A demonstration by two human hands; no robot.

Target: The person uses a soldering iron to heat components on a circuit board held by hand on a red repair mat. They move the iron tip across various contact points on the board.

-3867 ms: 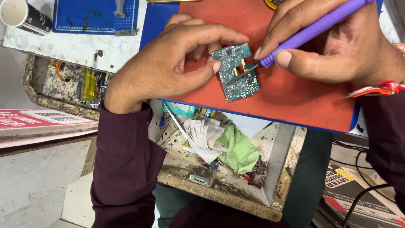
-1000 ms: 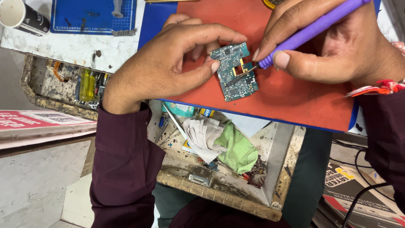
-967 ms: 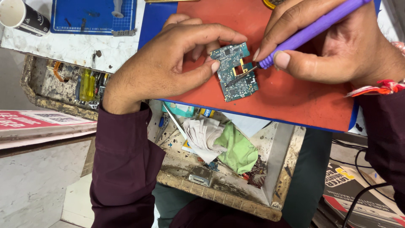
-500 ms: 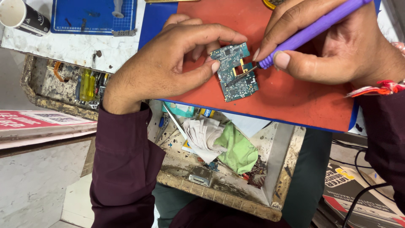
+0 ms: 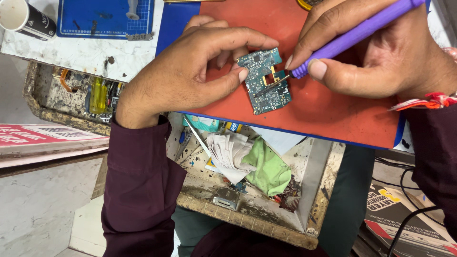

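Under the edge of the surface (image 5: pixel 90 57) an open wooden drawer (image 5: pixel 247 221) is pulled out. In it lie a crumpled white cloth (image 5: pixel 228 154), a green cloth (image 5: pixel 269 171) touching it, a small metal part (image 5: pixel 226 197) near the front wall, and some small dark scraps. A second open compartment (image 5: pixel 43 102) on the left holds a yellow-handled tool (image 5: pixel 98 95) among other small tools that are too cluttered to name. A paper cup (image 5: pixel 24 19) with a dark sleeve lies on its side at the top left corner; I cannot tell if something is inside.

The left hand (image 5: pixel 190 71) is curled, and its thumb and fingers press the left edge of a small green circuit board (image 5: pixel 265 81), holding it flat on the red mat (image 5: pixel 323 104). The right hand (image 5: pixel 376 52) is closed around a purple pen-shaped tool (image 5: pixel 357 33), pinching it between thumb and forefinger; the metal tip of the tool touches the middle of the board.

The red mat lies over a blue mat (image 5: pixel 173 21), and a smaller blue gridded mat (image 5: pixel 102 19) lies beside it on the worn white surface. Both sleeves are dark maroon. At the lower right, black cables (image 5: pixel 404 223) run over a printed box (image 5: pixel 395 212).
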